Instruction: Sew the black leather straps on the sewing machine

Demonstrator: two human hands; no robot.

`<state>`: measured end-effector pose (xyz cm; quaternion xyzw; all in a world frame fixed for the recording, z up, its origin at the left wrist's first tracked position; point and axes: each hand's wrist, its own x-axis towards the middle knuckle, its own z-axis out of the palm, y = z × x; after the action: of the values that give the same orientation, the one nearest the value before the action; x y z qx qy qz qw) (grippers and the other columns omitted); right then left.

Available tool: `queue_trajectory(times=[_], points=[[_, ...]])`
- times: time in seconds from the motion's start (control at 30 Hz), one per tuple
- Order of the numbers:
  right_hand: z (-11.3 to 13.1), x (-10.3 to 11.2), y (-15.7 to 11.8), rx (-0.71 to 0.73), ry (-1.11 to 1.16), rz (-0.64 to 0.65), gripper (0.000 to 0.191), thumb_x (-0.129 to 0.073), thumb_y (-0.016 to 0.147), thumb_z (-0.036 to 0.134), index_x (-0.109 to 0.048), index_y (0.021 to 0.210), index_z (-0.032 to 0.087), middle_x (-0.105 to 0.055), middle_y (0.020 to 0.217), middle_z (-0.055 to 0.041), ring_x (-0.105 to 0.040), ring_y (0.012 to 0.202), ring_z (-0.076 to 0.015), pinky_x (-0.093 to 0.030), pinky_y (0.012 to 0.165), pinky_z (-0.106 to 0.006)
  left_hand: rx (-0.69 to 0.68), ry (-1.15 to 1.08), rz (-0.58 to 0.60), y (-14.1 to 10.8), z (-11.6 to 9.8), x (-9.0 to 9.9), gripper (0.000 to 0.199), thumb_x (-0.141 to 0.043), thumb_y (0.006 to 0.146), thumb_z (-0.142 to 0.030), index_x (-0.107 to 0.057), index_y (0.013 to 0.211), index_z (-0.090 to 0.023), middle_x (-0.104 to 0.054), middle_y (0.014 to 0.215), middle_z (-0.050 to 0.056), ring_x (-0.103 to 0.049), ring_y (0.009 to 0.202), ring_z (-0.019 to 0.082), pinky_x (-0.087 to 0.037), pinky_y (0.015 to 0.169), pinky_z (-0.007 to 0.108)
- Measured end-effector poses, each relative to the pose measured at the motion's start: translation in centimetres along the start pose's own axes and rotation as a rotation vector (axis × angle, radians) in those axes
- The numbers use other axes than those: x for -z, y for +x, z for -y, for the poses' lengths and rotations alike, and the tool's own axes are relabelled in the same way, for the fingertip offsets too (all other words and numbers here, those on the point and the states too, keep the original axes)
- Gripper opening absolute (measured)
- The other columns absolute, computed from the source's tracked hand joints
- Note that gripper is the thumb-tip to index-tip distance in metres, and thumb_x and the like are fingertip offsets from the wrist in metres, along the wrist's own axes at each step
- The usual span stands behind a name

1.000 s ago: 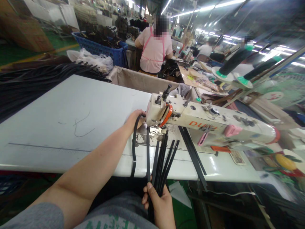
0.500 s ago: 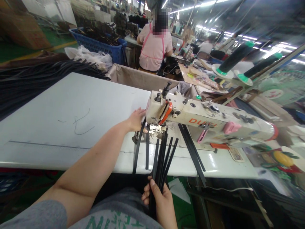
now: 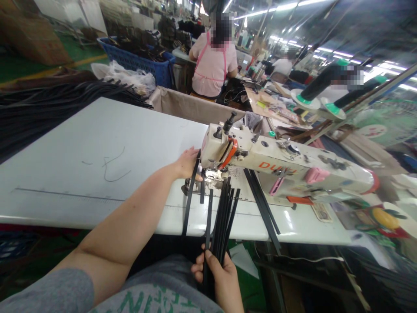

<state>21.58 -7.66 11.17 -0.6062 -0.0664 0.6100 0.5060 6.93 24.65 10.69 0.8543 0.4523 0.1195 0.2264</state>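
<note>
Head view: right hand (image 3: 221, 271) grips black strips (image 3: 222, 217) over the bench (image 3: 81, 139) edge; left hand (image 3: 188, 165), grip unclear, touches 1 strip (image 3: 190, 195) beside the sewing machine (image 3: 244, 150). Straying under the machine's head could cause injury.

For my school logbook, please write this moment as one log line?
left hand: beside sewing machine | right hand: holding black strips | other strips: on white table

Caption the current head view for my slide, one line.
Left hand beside a sewing machine, right hand gripping a bundle of black strips before a white table.
</note>
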Motion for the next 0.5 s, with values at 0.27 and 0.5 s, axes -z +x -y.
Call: queue_trajectory(times=[0.27,0.5], points=[[-0.3,0.4,0.4,0.034,-0.046,0.011,0.064,-0.095,0.062,0.061,-0.069,0.098,0.015,-0.073,0.063,-0.0035,-0.068,0.048,-0.0184,-0.049,0.043,-0.024,-0.019,-0.006,-0.003,0.1,0.3,-0.3,0.117,-0.094,0.055,-0.054,-0.049,0.155,-0.014,-0.042,0.165,0.021,-0.032,0.156,0.047,-0.028,0.127,0.060],[-0.6,0.6,0.8,0.055,-0.039,0.022,0.062,-0.095,0.063,0.061,-0.070,0.095,0.015,-0.072,0.061,-0.0023,-0.065,0.044,-0.0169,-0.046,0.041,-0.023,-0.017,-0.040,-0.056,0.2,0.6,-0.6,0.113,-0.093,0.053,-0.051,-0.052,0.152,-0.014,-0.048,0.160,0.020,-0.035,0.152,0.048,-0.032,0.125,0.058]])
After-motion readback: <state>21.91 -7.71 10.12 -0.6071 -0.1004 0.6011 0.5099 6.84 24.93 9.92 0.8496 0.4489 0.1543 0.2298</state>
